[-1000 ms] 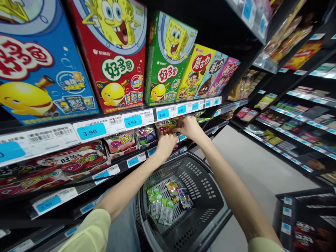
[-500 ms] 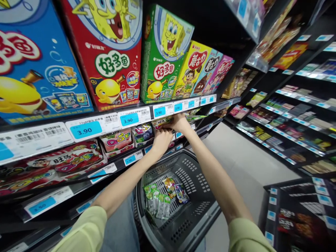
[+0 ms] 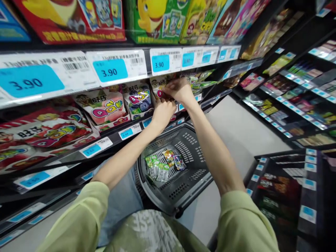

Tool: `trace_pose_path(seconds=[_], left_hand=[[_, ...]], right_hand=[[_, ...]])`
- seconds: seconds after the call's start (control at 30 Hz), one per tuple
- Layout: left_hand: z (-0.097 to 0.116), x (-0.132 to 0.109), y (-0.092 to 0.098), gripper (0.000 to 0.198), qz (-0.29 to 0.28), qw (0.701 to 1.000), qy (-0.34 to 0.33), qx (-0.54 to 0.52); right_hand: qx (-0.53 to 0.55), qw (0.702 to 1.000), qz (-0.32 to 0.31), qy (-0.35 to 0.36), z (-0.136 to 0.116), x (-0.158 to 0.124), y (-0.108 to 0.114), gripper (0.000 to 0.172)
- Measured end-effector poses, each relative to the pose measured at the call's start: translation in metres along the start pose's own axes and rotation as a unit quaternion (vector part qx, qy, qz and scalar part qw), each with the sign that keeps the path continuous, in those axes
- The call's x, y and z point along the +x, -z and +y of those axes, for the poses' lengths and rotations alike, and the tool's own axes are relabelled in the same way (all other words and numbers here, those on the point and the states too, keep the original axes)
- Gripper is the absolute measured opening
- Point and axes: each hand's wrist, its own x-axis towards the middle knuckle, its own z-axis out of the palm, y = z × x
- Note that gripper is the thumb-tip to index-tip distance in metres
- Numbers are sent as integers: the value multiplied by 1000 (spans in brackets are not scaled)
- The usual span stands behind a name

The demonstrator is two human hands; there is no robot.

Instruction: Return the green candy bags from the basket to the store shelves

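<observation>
My left hand (image 3: 162, 113) and my right hand (image 3: 180, 91) are both reaching into the second shelf, side by side, at a row of candy bags (image 3: 160, 87). The right hand's fingers are curled around a bag at its front; the left hand's fingers are closed just below it, on the same packets as far as I can see. Beside them stand a purple candy bag (image 3: 139, 99) and a pink candy bag (image 3: 105, 106). Below my arms a dark plastic shopping basket (image 3: 194, 182) sits on the floor with several small packets (image 3: 162, 164) in it.
Price tags reading 3.90 (image 3: 109, 68) line the shelf edge above my hands. Large cartoon snack boxes (image 3: 154, 17) stand on the shelf above. More black shelves (image 3: 288, 105) with goods run along the aisle to the right, and a low rack (image 3: 288, 182) stands at the right.
The camera has tilted down and moved closer, so the upper boxes are cut off. Both hands have stayed at the same candy bags, shifting slightly.
</observation>
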Motion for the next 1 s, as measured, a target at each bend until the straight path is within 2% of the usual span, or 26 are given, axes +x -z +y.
trace_pose_path(seconds=[0.17,0.27,0.37,0.5,0.6,0.73,0.8,0.83,0.9,0.93,0.97,1.0], left_hand=[[2,4,1,32,-36,998,20,-46],[-1,5,-3,29,-42,996,29,-71],[-4,6,-6,33,-30,996,23,-78],[-2,4,-7,38,-13,995,29,-92],[3,-2,-4,41,-2,994,24,-102],[7,-15,1,44,24,993,0,-116],[8,-23,2,48,29,992,-11,-121],[8,-27,3,50,32,992,-18,-122],[10,-36,2,51,41,991,-37,-122],[11,-41,0,51,46,990,-51,-121],[13,-46,-3,50,49,989,-70,-120],[15,-51,-7,49,50,987,-92,-121]], right_hand=[[-39,999,-10,0,13,22,-9,48],[-41,999,-14,-17,9,12,-7,49],[-25,1000,-14,-4,0,-6,-1,52],[11,999,4,34,-14,-39,11,52],[35,997,50,39,-18,-76,18,47],[60,987,145,-34,4,-136,11,40],[70,982,148,-98,28,-164,-4,40],[72,981,123,-131,41,-177,-14,39],[51,981,5,-188,64,-202,-39,35],[27,974,-88,-209,72,-214,-54,32],[0,954,-195,-227,77,-226,-69,28],[-21,921,-307,-239,80,-238,-85,25]])
